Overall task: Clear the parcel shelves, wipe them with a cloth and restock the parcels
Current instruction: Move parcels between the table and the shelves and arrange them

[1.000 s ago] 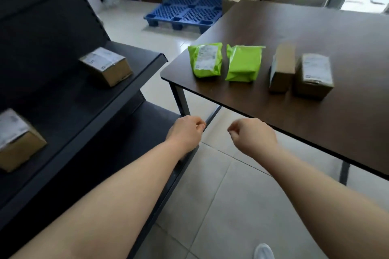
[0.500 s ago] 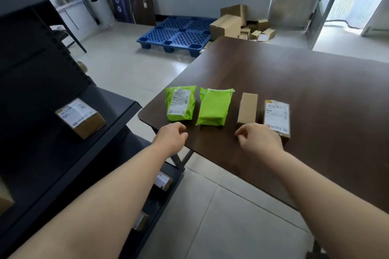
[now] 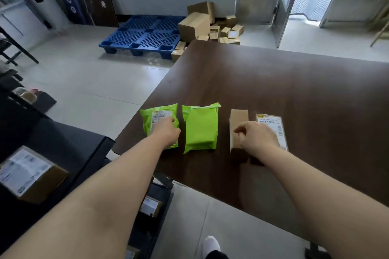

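With the left hand [image 3: 166, 132] resting on the labelled green mailer [image 3: 159, 116] near the table [image 3: 294, 90] edge and the right hand [image 3: 259, 139] curled over the narrow cardboard box [image 3: 239, 118], neither grip clear enough to tell, 1 hasty lift could drop the slick mailer or topple the box.

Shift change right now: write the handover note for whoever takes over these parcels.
Left hand rests on the labelled green mailer; grip unclear.
Right hand, fingers curled, is at the plain box; grip unclear.
Done: plain green mailer and labelled box also lie on the table.
Left to do: carton on the shelf, lower parcels; no cloth in view.
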